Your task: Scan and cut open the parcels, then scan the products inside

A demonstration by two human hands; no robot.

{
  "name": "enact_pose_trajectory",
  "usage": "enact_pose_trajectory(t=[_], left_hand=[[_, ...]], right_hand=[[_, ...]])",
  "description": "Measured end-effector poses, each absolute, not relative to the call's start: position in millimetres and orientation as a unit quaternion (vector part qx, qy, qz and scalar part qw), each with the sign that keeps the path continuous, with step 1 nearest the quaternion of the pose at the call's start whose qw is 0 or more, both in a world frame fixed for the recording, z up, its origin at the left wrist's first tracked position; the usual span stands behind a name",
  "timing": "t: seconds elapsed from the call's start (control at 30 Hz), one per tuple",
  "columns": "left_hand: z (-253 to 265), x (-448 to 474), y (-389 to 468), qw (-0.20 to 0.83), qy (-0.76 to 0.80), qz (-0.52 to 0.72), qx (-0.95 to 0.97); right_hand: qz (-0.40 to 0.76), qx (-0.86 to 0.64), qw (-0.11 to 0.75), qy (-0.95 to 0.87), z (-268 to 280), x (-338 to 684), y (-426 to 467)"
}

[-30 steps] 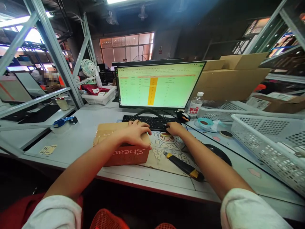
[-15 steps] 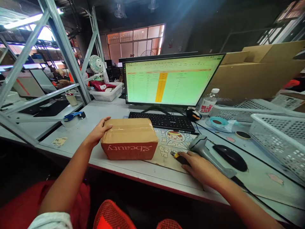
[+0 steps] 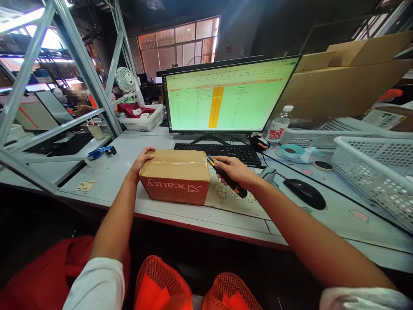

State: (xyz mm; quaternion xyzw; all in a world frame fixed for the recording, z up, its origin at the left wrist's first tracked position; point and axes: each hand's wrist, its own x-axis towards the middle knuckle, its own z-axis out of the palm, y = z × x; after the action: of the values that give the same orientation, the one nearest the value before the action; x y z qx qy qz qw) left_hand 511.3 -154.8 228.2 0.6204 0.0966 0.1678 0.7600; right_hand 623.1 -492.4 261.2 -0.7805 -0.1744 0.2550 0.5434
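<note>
My left hand [image 3: 139, 162] rests open against the left end of the taped cardboard box [image 3: 176, 175], which sits on the table [image 3: 116, 181]. My right hand [image 3: 232, 170] has a closed grip on a black-and-yellow utility knife [image 3: 226, 176], its tip at the box's top right edge. The keyboard [image 3: 222, 152] lies just beyond the grip, the mouse [image 3: 305, 193] to its right.

– Anything you can read from here?
– The box [image 3: 176, 176] in front of the monitor [image 3: 226, 97] says "Sbeauty", upside down, white on red.
– And the bottle [image 3: 279, 125] right of the monitor?
– Red characters on its label, too small. The screen's text is too small as well.
</note>
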Motion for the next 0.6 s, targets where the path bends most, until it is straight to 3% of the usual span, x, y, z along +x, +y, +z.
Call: enact_pose_trajectory(t=[0.37, 0.43, 0.53, 0.6], left_hand=[[227.2, 507.1, -155.3, 0.701, 0.165, 0.267, 0.641], [215.2, 487.5, -172.6, 0.639, 0.22, 0.368, 0.639], [178.4, 446.3, -232.5, 0.458, 0.285, 0.566, 0.623], [153.7, 417.8, -286.1, 0.357, 0.254, 0.599, 0.67]], right_hand=[[0.278, -0.757, 0.558, -0.195, 244.5, 570.0, -530.0], [0.271, -0.754, 0.576, -0.161, 238.4, 574.1, -535.2], [0.245, -0.752, 0.603, -0.109, 230.1, 586.2, -537.6], [0.23, -0.758, 0.601, -0.104, 226.5, 594.6, -534.7]])
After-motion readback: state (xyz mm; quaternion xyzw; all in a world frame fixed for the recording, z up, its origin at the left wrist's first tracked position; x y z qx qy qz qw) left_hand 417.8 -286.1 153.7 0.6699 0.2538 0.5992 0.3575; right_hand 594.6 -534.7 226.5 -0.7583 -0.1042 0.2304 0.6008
